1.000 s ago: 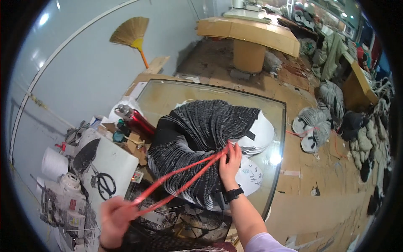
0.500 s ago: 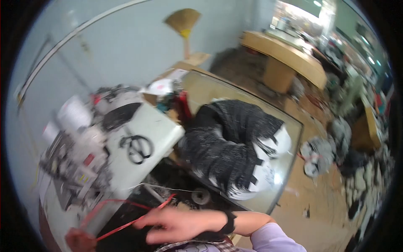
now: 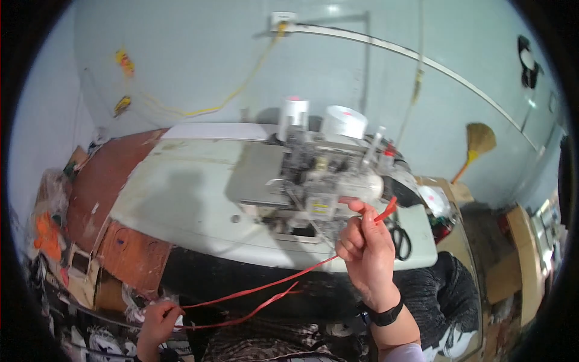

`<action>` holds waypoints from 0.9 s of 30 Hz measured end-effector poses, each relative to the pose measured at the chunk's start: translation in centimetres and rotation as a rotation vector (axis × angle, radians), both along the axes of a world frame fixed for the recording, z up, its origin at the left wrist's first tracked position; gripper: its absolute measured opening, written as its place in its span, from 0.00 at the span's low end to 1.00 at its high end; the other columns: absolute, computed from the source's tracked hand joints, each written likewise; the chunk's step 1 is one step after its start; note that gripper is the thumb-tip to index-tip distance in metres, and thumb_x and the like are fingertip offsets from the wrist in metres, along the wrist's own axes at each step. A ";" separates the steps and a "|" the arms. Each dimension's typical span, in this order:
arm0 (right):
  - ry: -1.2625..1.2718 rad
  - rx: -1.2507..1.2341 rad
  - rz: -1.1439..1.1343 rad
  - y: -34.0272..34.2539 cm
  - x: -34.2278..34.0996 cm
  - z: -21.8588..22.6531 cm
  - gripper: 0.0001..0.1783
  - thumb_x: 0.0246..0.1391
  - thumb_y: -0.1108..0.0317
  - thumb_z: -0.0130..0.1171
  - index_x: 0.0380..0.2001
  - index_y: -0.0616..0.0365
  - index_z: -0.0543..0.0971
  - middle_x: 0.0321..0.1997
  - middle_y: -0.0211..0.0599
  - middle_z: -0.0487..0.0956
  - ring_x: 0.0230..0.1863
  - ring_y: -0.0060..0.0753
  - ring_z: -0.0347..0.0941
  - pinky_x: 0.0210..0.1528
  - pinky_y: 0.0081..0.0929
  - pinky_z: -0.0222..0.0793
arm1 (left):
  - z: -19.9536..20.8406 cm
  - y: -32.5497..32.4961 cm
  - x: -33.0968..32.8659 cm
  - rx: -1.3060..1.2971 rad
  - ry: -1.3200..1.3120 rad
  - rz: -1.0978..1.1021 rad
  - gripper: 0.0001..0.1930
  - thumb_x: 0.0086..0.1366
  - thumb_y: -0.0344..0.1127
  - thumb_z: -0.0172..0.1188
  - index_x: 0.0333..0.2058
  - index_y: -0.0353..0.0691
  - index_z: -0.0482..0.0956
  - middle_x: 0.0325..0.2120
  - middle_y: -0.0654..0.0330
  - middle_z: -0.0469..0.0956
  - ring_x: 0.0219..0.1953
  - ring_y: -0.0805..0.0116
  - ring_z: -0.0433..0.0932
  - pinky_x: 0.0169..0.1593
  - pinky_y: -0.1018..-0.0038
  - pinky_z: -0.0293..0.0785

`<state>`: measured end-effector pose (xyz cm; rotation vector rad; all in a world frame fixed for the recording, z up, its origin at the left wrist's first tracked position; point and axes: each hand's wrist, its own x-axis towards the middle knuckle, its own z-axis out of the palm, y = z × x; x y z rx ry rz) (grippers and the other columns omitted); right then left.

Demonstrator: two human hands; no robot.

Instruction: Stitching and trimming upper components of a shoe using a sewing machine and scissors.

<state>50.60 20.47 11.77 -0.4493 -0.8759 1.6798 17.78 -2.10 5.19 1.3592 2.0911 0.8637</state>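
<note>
A thin red ribbon-like strip (image 3: 241, 294) is stretched slantwise between my two hands in front of the sewing table. My left hand (image 3: 159, 326), low at the left, is closed on it, and a second length hangs from there with a loose end toward the middle. My right hand (image 3: 369, 256) is raised before the table's right part. Its fingers pinch the strip, and a short end sticks out above them. Behind this hand lies a pair of black-handled scissors (image 3: 402, 242), partly hidden. An industrial sewing machine (image 3: 322, 181) stands just beyond.
White thread cones (image 3: 344, 123) stand behind the machine on the pale tabletop (image 3: 181, 193). Black fabric bundles (image 3: 443, 289) lie at the lower right. A brown board (image 3: 111, 187) adjoins the table's left end. A broom (image 3: 480, 142) leans at the back right.
My view has swung left, from the bundles to the sewing table. My right hand has risen, and the strip is now stretched longer between my hands, which are farther apart.
</note>
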 end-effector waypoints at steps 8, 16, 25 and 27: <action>-0.376 0.310 0.346 -3.0 -20.0 1.1 0.14 0.68 0.62 0.43 0.50 0.58 0.69 0.25 0.20 0.65 0.22 0.15 0.57 0.24 0.16 0.56 | -4.4 -7.9 -7.6 -0.037 0.244 0.065 0.11 0.59 0.39 0.61 0.35 0.39 0.82 0.29 0.52 0.77 0.32 0.60 0.79 0.36 0.69 0.74; -0.572 1.260 0.631 -16.0 -38.3 -2.3 0.12 0.66 0.67 0.44 0.43 0.60 0.76 0.41 0.39 0.74 0.42 0.35 0.70 0.47 0.29 0.66 | 1.1 -9.3 -10.4 0.721 -0.744 0.259 0.12 0.65 0.28 0.56 0.47 0.33 0.75 0.40 0.58 0.76 0.38 0.74 0.76 0.42 0.77 0.73; -0.721 0.948 0.446 -9.5 -28.4 -5.6 0.18 0.67 0.62 0.45 0.53 0.62 0.73 0.57 0.49 0.70 0.60 0.46 0.64 0.62 0.36 0.58 | -1.3 -3.3 -9.5 0.481 -0.427 0.036 0.06 0.63 0.25 0.55 0.34 0.33 0.81 0.27 0.60 0.76 0.18 0.78 0.71 0.22 0.83 0.66; -0.774 0.606 0.283 -6.3 -21.9 -7.6 0.16 0.66 0.64 0.47 0.50 0.61 0.74 0.53 0.40 0.75 0.55 0.32 0.69 0.58 0.29 0.63 | -1.7 -1.7 -8.6 0.501 -0.524 0.026 0.06 0.62 0.25 0.56 0.35 0.33 0.81 0.31 0.57 0.75 0.19 0.79 0.71 0.21 0.84 0.64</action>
